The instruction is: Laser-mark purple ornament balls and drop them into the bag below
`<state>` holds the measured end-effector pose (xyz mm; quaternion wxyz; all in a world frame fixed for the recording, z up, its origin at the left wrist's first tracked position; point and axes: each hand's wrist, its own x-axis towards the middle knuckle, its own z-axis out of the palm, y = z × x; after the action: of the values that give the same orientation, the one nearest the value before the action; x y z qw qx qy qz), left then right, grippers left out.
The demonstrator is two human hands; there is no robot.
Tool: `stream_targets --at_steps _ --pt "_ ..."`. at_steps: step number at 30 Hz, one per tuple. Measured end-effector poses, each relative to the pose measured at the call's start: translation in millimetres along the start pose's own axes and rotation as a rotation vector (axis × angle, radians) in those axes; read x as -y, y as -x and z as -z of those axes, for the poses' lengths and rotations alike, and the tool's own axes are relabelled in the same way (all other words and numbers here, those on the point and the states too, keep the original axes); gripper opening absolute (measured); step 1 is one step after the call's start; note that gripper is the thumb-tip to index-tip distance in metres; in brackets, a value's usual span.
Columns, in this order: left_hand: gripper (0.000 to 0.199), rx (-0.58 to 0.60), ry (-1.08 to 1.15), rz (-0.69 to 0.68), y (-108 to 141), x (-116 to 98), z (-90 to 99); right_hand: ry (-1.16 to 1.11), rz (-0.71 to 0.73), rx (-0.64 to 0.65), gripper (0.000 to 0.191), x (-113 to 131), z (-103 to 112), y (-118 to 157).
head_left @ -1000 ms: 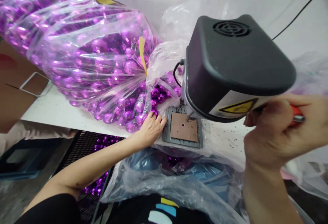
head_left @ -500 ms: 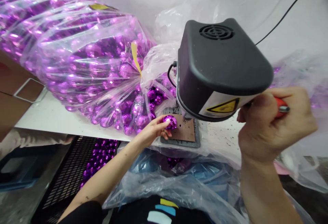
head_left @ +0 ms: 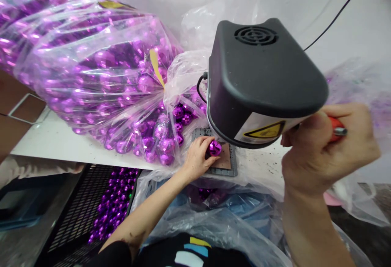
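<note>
A shiny purple faceted ball (head_left: 215, 148) is held between the thumb and fingers of my left hand (head_left: 200, 157), over a brown board (head_left: 225, 159) on a grey base plate (head_left: 232, 169). Above and to the right stands a black machine (head_left: 262, 71) with a round vent and a yellow warning label. My right hand (head_left: 326, 148) is wrapped round the machine's red handle (head_left: 336, 129). The machine's head hides part of the plate.
A big clear bag of purple balls (head_left: 91, 67), tied with a yellow strip, lies at the left. Below it stands a black crate (head_left: 73, 206) with purple balls. Plastic sheeting (head_left: 232, 218) hangs along the front edge. A person's sleeve (head_left: 39, 167) shows at far left.
My left hand has moved right and turned over the board, bringing the purple ball closer to the machine. My right hand stays on the red handle.
</note>
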<state>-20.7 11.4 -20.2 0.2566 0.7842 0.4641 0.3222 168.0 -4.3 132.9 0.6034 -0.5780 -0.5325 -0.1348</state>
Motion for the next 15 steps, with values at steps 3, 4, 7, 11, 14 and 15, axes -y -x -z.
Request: stream_targets --at_steps 3,4,7,11,14,15 --pt "0.050 -0.008 -0.045 0.029 -0.2 -4.6 -6.7 0.017 0.016 -0.004 0.041 0.0 0.7 0.6" --pt "0.050 -0.014 -0.041 0.038 0.0 -6.0 -8.1 0.021 0.021 -0.002 0.041 0.0 0.9 0.6" --pt "0.055 -0.006 0.000 0.022 1.5 -8.7 -10.5 0.020 0.032 -0.003 0.039 0.3 0.7 -0.1" --pt "0.045 -0.017 -0.007 0.040 3.6 -10.4 -12.4 0.022 0.039 -0.021 0.038 2.3 -0.8 -1.4" --pt "0.036 -0.020 -0.031 0.048 4.0 -11.8 -13.7 0.006 0.026 -0.027 0.037 2.6 -1.5 2.1" --pt "0.035 -0.012 -0.030 0.044 4.1 -12.1 -13.9 -0.007 0.020 -0.038 0.037 1.6 -1.6 5.0"
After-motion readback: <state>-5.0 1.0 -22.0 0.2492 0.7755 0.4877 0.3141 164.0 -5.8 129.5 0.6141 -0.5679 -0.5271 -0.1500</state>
